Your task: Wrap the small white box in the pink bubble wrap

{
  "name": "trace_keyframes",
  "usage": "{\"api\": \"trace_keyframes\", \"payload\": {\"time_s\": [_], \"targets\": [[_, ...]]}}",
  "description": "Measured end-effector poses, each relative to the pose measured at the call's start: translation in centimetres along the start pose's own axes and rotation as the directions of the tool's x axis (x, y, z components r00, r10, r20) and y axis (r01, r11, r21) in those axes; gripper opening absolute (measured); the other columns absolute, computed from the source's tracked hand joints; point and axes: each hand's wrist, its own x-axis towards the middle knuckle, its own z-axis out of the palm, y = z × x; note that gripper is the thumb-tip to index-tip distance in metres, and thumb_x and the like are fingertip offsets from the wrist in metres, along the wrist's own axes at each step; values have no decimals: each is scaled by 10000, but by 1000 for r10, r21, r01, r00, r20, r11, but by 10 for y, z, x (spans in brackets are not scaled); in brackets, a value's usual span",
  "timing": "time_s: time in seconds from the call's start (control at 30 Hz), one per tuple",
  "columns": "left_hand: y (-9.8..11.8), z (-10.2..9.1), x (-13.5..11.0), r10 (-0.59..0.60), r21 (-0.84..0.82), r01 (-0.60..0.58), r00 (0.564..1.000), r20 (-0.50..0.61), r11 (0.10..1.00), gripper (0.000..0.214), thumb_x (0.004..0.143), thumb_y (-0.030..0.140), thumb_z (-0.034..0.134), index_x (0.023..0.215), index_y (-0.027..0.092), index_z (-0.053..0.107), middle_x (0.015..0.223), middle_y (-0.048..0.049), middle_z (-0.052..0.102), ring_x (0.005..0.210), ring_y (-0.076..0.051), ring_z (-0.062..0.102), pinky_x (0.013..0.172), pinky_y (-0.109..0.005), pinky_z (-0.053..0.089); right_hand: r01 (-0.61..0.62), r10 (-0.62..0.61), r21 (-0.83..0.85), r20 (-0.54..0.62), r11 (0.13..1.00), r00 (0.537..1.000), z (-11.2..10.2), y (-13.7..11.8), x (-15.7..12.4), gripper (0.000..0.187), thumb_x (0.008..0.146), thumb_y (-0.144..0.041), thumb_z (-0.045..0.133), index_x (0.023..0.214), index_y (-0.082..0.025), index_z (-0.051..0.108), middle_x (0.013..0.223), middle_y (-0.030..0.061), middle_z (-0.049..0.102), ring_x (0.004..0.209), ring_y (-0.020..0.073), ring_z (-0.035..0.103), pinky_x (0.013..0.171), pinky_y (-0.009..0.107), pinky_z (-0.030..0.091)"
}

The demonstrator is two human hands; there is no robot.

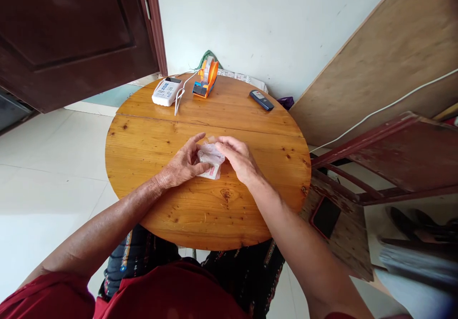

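Observation:
A small packet wrapped in clear plastic, white with some red print, lies on the round wooden table near its middle. My left hand rests on the table at the packet's left side, thumb pressed on the wrapping and forefinger stretched along its far edge. My right hand covers the packet's right side, fingers curled down onto the plastic. Both hands grip the packet between them.
At the table's far edge stand a white device with a white cable, an orange tape dispenser and a dark remote. A dark door is at left; a board leans at right beside a red wooden frame.

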Motion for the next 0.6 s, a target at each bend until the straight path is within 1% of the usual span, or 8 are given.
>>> {"api": "trace_keyframes", "payload": {"time_s": [0.1, 0.17, 0.23, 0.3, 0.37, 0.43, 0.5, 0.6], "targets": [[-1, 0, -1, 21, 7, -21, 1000, 1, 1000, 941, 723, 306, 842, 1502, 256, 315, 1135, -67, 609, 1030, -203, 639, 913, -357, 510, -54, 54, 2, 72, 999, 996, 8, -8, 8, 364, 681, -527, 787, 754, -198, 648, 694, -12, 647, 650, 149, 585, 608, 281, 469], [-2, 1, -1, 29, 0, -29, 1000, -8, 1000, 936, 721, 295, 839, 1498, 257, 319, 1152, -66, 600, 1038, -198, 634, 922, -356, 508, -56, 55, 10, 88, 998, 995, 12, -10, 11, 370, 681, -521, 782, 666, -203, 593, 617, -35, 573, 582, 124, 517, 552, 263, 419], [-3, 0, 0, 21, -1, -21, 999, -24, 1000, 924, 728, 297, 828, 1498, 249, 320, 1162, -68, 593, 1023, -193, 633, 915, -356, 510, -25, 23, 39, 49, 999, 999, 14, -8, 13, 357, 693, -516, 771, 672, -208, 592, 621, -39, 562, 585, 120, 500, 555, 258, 415], [-3, 0, 1, 2, 2, -2, 999, -42, 1000, 915, 738, 311, 817, 1501, 238, 317, 1150, -70, 595, 996, -192, 636, 880, -349, 517, 22, -21, 64, -16, 998, 1000, 15, -3, 13, 324, 717, -509, 752, 722, -213, 620, 665, -34, 589, 625, 127, 522, 599, 266, 446], [-4, 0, 2, -16, 8, 16, 998, -59, 1000, 912, 748, 326, 806, 1507, 229, 311, 1125, -70, 601, 964, -190, 638, 831, -333, 520, 73, -70, 52, -54, 996, 996, 15, 2, 11, 290, 745, -492, 730, 759, -218, 634, 712, -27, 614, 671, 137, 551, 655, 281, 473], [-4, 0, 3, -21, 18, 22, 997, -70, 1000, 919, 753, 342, 798, 1516, 228, 298, 1098, -66, 608, 923, -182, 638, 779, -312, 517, 123, -123, 4, -53, 992, 991, 14, 4, 9, 254, 785, -467, 699, 779, -220, 640, 751, -17, 634, 711, 149, 578, 696, 296, 490], [-4, 0, 3, -24, 38, 27, 997, -79, 999, 926, 762, 355, 783, 1528, 228, 280, 1079, -62, 613, 880, -171, 634, 735, -295, 508, 168, -170, -62, -27, 984, 985, 13, 2, 5, 214, 825, -430, 666, 798, -218, 651, 783, -5, 659, 743, 160, 604, 724, 308, 503], [-4, 0, 1, -9, 126, 24, 993, -118, 992, 918, 772, 366, 766, 1535, 207, 280, 1055, -58, 622, 824, -151, 614, 695, -278, 485, 245, -244, -160, 24, 956, 969, 11, -3, 0, 165, 866, -366, 629, 814, -215, 669, 813, 8, 694, 772, 171, 636, 747, 313, 519]]}}
